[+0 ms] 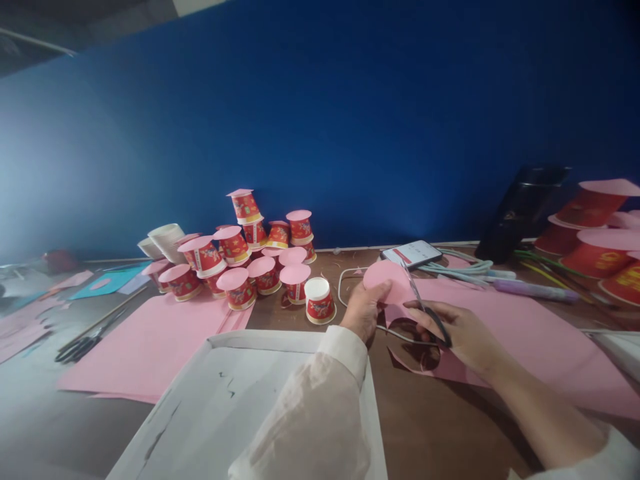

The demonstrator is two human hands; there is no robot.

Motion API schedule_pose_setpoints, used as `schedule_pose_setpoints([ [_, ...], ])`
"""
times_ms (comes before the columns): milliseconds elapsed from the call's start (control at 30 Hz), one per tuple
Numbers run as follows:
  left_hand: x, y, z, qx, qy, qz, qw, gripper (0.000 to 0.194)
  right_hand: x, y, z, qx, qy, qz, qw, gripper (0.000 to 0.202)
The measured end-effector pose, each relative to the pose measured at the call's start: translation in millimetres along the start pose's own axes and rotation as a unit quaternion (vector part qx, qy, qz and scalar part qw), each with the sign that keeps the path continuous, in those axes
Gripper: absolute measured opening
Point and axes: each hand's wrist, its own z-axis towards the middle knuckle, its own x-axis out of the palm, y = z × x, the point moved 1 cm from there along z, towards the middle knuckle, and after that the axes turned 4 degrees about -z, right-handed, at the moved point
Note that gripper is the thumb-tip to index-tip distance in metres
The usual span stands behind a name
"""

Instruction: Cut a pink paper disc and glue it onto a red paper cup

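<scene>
Left hand (363, 312) pinched pink paper disc (384, 275); right hand (467, 337) gripped scissors (439, 327) at disc's edge. Red cup (321, 309) stood nearby.

Wall (320, 133): behind the table (425, 427)
Left sheets (130, 347): left of the tray (200, 400)
Spare scissors (83, 348): beside the left sheets, to the left
Left cups (203, 259): before the wall, some stacked, most under discs (295, 274)
End cup (321, 310): right of the left cups, just behind the tray
Held disc (385, 275): in the left hand (363, 310), before the phone (413, 253)
Scissors (436, 325): in the right hand (460, 333), above the right sheet (525, 333)
Cable (465, 268): right of the phone
Right cups (590, 261): far right
</scene>
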Motion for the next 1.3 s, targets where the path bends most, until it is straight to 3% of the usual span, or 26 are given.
schedule_pose_setpoints([
  [700,4.1,-3.1,-3.0,-0.028,-0.02,0.024,0.999,0.03,-2.2,-2.9,2.1,-0.011,-0.01,-0.016,1.0,0.055],
  [1300,2.0,-2.0,-1.4,-0.027,-0.025,0.014,0.999,0.036,-2.7,-3.1,-0.7,0.002,-0.009,-0.009,1.0,0.049],
])
